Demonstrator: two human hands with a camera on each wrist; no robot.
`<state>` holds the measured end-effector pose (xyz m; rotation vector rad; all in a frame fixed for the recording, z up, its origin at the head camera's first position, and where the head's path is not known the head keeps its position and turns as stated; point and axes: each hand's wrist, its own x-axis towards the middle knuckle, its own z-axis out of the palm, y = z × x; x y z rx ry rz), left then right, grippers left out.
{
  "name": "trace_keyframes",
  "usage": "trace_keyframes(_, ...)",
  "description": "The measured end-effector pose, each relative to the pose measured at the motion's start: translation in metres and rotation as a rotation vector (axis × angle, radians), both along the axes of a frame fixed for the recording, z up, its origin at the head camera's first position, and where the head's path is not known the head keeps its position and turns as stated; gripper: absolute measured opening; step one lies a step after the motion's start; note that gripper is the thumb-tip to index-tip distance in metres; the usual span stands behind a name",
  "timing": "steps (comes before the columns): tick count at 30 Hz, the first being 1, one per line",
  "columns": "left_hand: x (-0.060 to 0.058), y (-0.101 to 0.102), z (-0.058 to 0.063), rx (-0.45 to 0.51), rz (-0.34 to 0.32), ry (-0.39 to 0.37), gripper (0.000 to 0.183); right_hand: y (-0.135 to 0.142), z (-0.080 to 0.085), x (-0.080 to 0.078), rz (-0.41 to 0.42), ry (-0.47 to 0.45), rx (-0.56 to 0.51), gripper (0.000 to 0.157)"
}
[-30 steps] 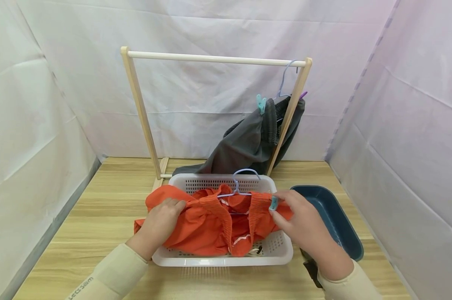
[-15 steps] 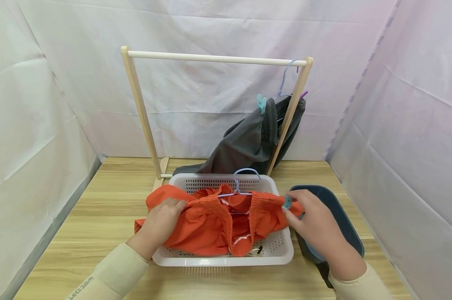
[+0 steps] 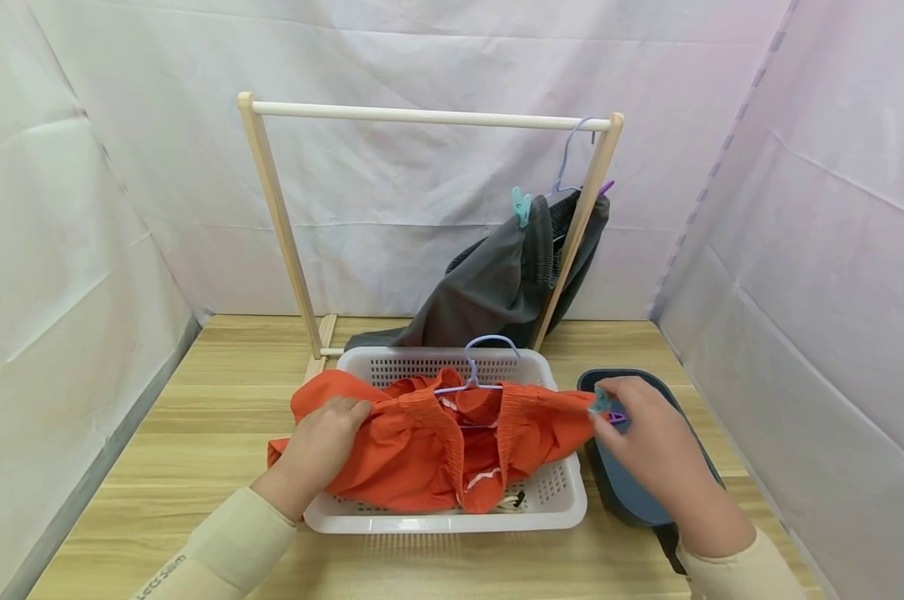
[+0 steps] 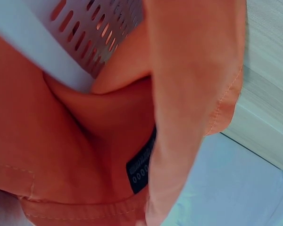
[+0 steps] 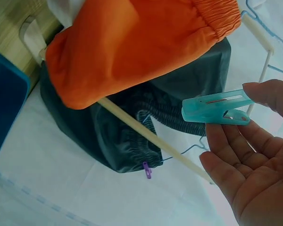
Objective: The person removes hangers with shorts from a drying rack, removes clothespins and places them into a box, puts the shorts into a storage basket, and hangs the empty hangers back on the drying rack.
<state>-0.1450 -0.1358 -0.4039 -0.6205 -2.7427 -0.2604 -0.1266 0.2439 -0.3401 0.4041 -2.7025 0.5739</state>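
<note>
Orange pants (image 3: pixel 414 467) with a gathered elastic waist lie across the white perforated basket (image 3: pixel 437 523). A light blue hanger (image 3: pixel 471 375) sits in the waist opening, its hook standing up. My left hand (image 3: pixel 322 446) grips the left part of the pants, fingers curled over the fabric. My right hand (image 3: pixel 650 437) is over the blue tray's near side and pinches a teal clothespin (image 5: pixel 217 108) between thumb and fingers. In the head view the clothespin overlaps the right end of the pants. In the right wrist view it shows apart from the orange fabric.
Behind the basket stands a wooden rack with a white bar (image 3: pixel 429 115). Dark grey pants (image 3: pixel 481 292) hang at its right on a hanger, with teal (image 3: pixel 521 207) and purple clothespins. A dark blue tray (image 3: pixel 597 375) on the right holds a purple clothespin (image 3: pixel 615 417).
My right hand has moved right with the teal clothespin, from over the basket's right rim to over the blue tray. The right end of the pants extends further right. My left hand has stayed put.
</note>
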Motion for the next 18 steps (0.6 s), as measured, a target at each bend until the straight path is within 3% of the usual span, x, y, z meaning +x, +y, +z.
trace_keyframes(10, 0.000, 0.000, 0.000, -0.002, -0.001, 0.003, 0.022, 0.016, -0.009, -0.009, -0.029, -0.025, 0.004, 0.039)
trace_keyframes(18, 0.000, 0.000, -0.001, -0.004, -0.007, 0.024, 0.022, 0.031, -0.017, -0.017, -0.082, -0.131, 0.027, 0.042)
